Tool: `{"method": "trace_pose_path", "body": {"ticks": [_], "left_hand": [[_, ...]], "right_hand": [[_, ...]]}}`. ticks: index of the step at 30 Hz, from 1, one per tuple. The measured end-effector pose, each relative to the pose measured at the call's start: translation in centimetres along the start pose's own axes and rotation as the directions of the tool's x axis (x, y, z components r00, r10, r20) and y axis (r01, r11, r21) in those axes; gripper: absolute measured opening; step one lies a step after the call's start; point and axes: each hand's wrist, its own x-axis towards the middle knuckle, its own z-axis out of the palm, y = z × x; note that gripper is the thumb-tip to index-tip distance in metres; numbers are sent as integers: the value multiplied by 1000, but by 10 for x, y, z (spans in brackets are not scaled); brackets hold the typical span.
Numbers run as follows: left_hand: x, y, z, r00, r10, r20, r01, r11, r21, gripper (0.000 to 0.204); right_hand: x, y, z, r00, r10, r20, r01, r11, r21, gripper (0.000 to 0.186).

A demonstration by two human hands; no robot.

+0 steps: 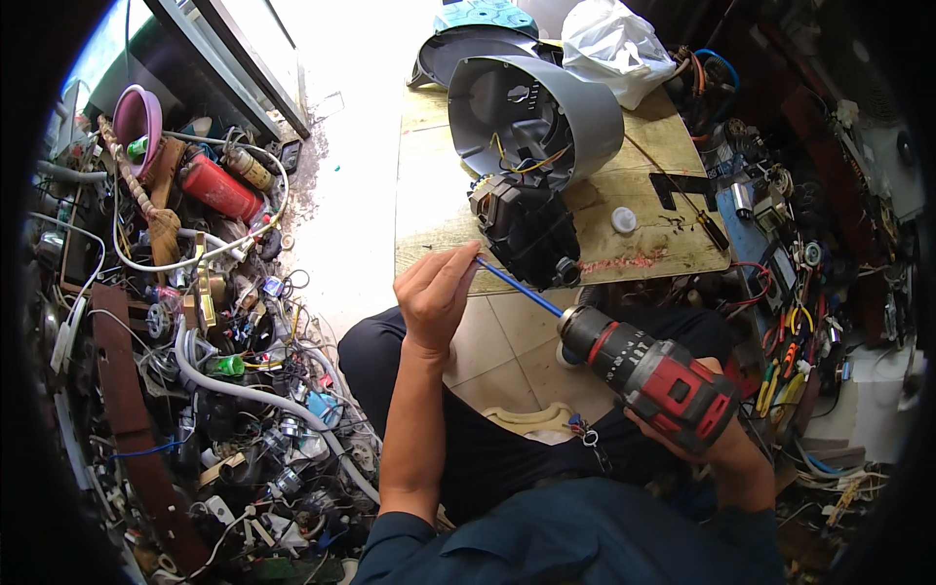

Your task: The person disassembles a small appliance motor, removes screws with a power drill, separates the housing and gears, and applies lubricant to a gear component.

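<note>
My right hand [729, 441] is wrapped round the handle of a red and black cordless drill [663, 378], which points up and to the left. From its chuck runs a long, thin blue driver bit [526, 292]. My left hand [434, 295] pinches the far end of that bit; whether a screw sits between the fingertips cannot be seen. Just beyond the bit, a black motor unit [531, 229] with a metal core rests at the table's near edge. Yellow wires join it to a grey, open plastic housing [595, 122] lying on its side behind it.
The worn wooden table [424, 205] carries a small white cap [624, 220], a long screwdriver [710, 229] and a white plastic bag [616, 47]. Heaped wires and parts crowd the left floor, with a red cylinder [219, 185]. Hand tools [785, 361] lie at the right.
</note>
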Motion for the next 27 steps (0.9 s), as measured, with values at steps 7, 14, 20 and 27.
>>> {"method": "trace_pose_path", "body": {"ticks": [7,14,20,27], "left_hand": [[-19,-17,-13,956,-273,107,227,920,320,13],[-38,-25,10,819,-515,252,314,771,555,15],[-44,-29,16,794,-533,294,287,754,592,18],[-42,-22,17,738,-618,272,380,713,590,39]], "right_hand": [[-29,23,15,996,-3,-91,4,1000,2,27],[-77,34,42,711,682,-172,-446,626,640,34],[-86,49,56,607,783,-136,-405,452,794,30],[-99,66,68,619,780,-91,-444,444,778,32]]}}
